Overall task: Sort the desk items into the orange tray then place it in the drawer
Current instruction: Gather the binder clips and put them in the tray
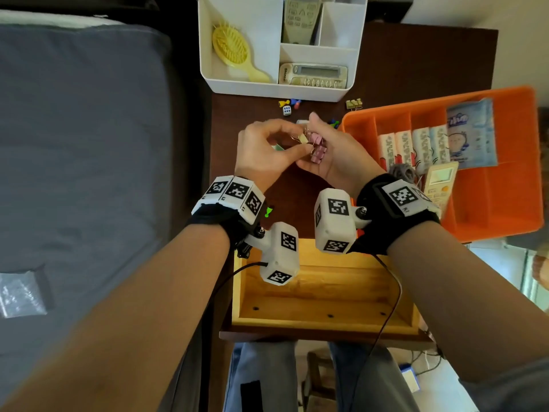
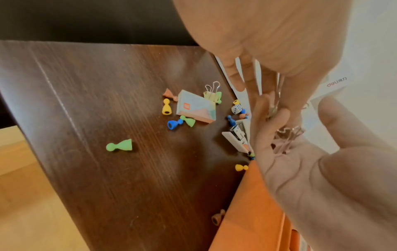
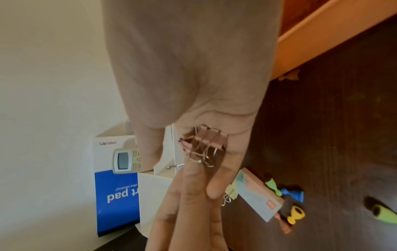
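Binder clips [image 1: 318, 147] pink, cupped in right hand [image 1: 335, 156] at frame centre, pooled for one drop | left hand [image 1: 264, 150] pinches a pale clip [image 1: 303, 139]; orange tray [image 1: 505, 209] kept at right; drawer [image 1: 323, 295] open below

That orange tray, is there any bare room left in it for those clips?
Yes. The orange tray has bare floor along its right side, beyond the tissue packs, and in its near compartment right of the remote. Its left is crowded. The right hand cradles pink clips.
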{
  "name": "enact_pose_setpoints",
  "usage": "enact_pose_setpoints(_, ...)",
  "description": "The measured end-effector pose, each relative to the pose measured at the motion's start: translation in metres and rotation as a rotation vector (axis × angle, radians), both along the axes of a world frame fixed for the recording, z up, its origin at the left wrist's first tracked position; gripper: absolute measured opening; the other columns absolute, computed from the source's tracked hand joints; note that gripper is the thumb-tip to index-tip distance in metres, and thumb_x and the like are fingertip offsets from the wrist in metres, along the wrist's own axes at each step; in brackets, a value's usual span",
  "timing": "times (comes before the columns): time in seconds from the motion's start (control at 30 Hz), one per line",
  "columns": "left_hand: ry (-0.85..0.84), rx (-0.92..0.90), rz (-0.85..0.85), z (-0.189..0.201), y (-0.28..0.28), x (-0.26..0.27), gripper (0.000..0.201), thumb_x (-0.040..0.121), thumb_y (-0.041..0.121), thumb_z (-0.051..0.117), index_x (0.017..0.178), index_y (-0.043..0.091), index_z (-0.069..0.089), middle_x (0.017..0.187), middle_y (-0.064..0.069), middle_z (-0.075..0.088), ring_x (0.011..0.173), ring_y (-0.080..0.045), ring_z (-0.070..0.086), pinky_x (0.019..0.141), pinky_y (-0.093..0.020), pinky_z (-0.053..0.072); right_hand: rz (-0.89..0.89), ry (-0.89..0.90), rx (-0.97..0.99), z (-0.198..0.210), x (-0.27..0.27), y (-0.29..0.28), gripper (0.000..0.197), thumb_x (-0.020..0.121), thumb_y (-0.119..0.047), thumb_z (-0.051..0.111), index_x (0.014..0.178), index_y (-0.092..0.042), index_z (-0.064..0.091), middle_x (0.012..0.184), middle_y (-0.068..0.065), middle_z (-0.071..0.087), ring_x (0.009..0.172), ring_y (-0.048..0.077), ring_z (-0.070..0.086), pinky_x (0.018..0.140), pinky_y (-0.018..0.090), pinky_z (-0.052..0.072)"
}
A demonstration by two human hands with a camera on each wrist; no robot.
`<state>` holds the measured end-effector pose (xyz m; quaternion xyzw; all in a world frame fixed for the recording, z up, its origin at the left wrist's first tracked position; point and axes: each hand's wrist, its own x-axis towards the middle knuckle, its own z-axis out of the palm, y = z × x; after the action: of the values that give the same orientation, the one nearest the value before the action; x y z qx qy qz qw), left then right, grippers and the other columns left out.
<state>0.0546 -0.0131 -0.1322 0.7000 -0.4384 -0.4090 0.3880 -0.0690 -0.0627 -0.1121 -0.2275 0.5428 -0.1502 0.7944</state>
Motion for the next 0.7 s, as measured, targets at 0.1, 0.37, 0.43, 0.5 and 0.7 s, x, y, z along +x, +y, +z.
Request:
enact_pose_setpoints(0.1,0.017,-0.052,0.038,0.003,-0.002,-0.001,0.021,0.075,0.029,0.074,0.088,0.014,0.072,0.085,0.001,0.070,0.076,-0.005,0.064,0.069,-0.011,0.046,-0.054,0.010,-0.058,-0.001,-0.001,-0.001,0.024,0.092,-0.019,0.056,0.113,-0.008,0.060,0.100,0.007,0.064,0.083,0.014,0.062,0.064,0.022,0.055)
enact_pose_setpoints(0.37,-0.301,0.087,0.200,-0.034,-0.004,0.023,0.022,0.085,0.017,0.061,0.106,0.013,0.068,0.106,-0.006,0.067,0.088,-0.011,0.063,0.079,-0.014,0.048,-0.087,0.049,-0.109,-0.001,0.001,-0.006,0.008,0.090,-0.011,0.056,0.087,-0.006,0.062,0.077,0.010,0.062,0.058,0.014,0.062,0.055,0.021,0.053)
enact_pose_setpoints(0.43,-0.331,0.154,0.192,-0.043,-0.004,0.025,0.027,0.084,0.025,0.064,0.109,0.015,0.066,0.110,-0.005,0.064,0.092,-0.013,0.063,0.080,-0.021,0.047,-0.077,0.044,-0.126,-0.001,-0.003,-0.006,0.012,0.091,-0.014,0.056,0.082,-0.007,0.061,0.075,0.008,0.061,0.058,0.013,0.061,0.055,0.020,0.052)
enact_pose_setpoints(0.5,-0.332,0.196,0.196,-0.050,-0.006,0.025,0.029,0.083,0.028,0.065,0.109,0.015,0.066,0.110,-0.005,0.064,0.092,-0.014,0.063,0.080,-0.024,0.048,-0.063,0.036,-0.147,-0.001,-0.006,-0.006,0.014,0.091,-0.017,0.057,0.079,-0.009,0.061,0.074,0.006,0.062,0.060,0.012,0.061,0.057,0.019,0.052)
enact_pose_setpoints(0.7,-0.316,0.269,0.280,-0.055,-0.010,0.021,0.016,0.088,0.021,0.058,0.094,0.012,0.070,0.101,-0.006,0.069,0.091,-0.017,0.064,0.078,-0.025,0.048,-0.002,0.028,-0.181,0.001,-0.009,-0.005,0.016,0.090,-0.019,0.060,0.077,-0.009,0.062,0.074,0.005,0.066,0.060,0.010,0.062,0.055,0.018,0.052)
